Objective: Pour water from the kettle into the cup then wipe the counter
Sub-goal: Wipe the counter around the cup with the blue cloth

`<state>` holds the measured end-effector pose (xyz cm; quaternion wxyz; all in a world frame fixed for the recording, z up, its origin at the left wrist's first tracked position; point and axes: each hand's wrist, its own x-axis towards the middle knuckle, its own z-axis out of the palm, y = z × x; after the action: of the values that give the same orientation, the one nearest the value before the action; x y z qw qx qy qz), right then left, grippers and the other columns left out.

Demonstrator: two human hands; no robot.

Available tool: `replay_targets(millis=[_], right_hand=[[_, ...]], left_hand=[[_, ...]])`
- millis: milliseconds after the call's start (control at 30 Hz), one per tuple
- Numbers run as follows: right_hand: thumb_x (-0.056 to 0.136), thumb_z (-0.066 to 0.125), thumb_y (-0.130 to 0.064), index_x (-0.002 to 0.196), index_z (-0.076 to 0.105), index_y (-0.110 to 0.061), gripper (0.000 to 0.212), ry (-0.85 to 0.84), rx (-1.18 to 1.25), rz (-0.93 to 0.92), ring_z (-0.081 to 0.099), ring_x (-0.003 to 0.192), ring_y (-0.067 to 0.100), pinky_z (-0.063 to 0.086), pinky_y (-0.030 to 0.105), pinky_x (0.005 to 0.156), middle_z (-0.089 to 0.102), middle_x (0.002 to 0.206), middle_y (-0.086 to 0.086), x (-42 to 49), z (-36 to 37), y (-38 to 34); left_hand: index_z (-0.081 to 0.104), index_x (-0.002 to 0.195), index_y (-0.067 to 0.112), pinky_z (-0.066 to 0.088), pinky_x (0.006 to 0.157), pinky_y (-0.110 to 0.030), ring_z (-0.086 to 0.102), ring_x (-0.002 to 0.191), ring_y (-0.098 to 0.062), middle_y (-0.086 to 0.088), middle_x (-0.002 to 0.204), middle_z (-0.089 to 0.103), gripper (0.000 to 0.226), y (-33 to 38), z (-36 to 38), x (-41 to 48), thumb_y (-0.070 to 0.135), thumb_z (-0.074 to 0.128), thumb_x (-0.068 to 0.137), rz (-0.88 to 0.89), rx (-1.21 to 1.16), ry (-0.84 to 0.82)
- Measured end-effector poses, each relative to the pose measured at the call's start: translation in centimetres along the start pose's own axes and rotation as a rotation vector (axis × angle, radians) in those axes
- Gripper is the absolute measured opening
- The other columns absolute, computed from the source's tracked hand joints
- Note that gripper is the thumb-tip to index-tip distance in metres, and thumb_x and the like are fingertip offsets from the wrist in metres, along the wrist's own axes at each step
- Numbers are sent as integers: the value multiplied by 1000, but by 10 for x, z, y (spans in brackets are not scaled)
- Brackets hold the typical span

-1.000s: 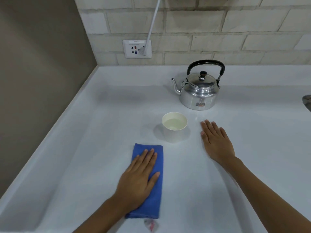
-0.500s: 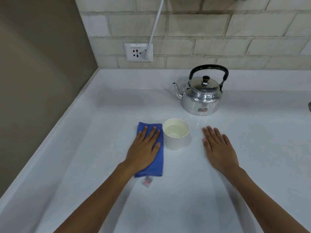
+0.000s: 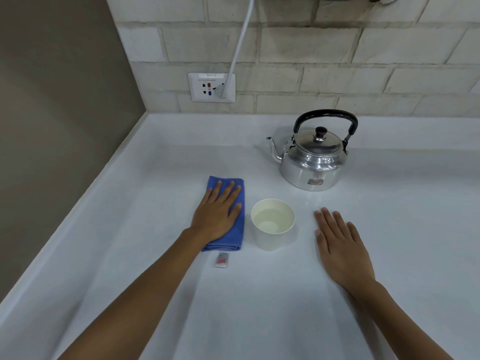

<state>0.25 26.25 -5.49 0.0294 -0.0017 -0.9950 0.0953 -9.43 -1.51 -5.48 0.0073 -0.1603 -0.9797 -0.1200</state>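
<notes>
Kitchen, probably domestic or a pantry corner. Evidence: white counter running into a corner, pale brick-pattern tile backsplash along the far wall, wall socket at far left with a white cable plugged in, metal stovetop kettle at far right.

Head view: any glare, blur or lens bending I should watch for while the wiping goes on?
Head view: even, soft light, shadows faint under both arms. Bright reflections on the kettle, a pale sheen on the counter in front of it. Wide-angle bending curves the counter's left edge and the wall tiles. Cup, cloth, left hand and right hand are sharp; the socket label is slightly soft.
</notes>
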Motion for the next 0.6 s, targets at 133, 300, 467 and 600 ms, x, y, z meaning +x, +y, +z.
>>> replay_targets(millis=[133, 300, 467, 600], right_hand=[[98, 14, -33, 145, -3, -28, 51, 5, 29, 7, -5, 144, 9, 0, 32, 119, 0, 157, -11, 0, 0, 0], [98, 17, -32, 144, -4, -28, 51, 19, 47, 11, -6, 143, 7, 0, 32, 119, 0, 156, -12, -1, 0, -2], [97, 15, -33, 144, -4, -30, 51, 22, 59, 14, -8, 141, 3, -1, 31, 119, -1, 155, -15, 0, 0, -2], [94, 7, -37, 145, -4, -32, 52, 19, 56, 15, -11, 141, 2, -2, 30, 119, -5, 153, -18, 0, 0, -2]], left_hand=[[4, 145, 31, -5, 115, -28, -7, 142, -11, 11, 156, 2, 52, -8, 0, 18, 45, 19, 97, 186, -7, -16], [7, 145, 28, 1, 117, -33, 0, 144, -14, 7, 156, 6, 52, -16, -4, 56, 43, 20, 97, 124, 30, -8], [5, 146, 25, 1, 117, -35, -1, 144, -17, 5, 157, 4, 54, -23, -5, 99, 43, 19, 97, 11, 41, -36], [4, 146, 25, 0, 117, -36, -3, 144, -18, 5, 157, 2, 54, -29, -5, 124, 43, 18, 97, -17, 33, -51]])
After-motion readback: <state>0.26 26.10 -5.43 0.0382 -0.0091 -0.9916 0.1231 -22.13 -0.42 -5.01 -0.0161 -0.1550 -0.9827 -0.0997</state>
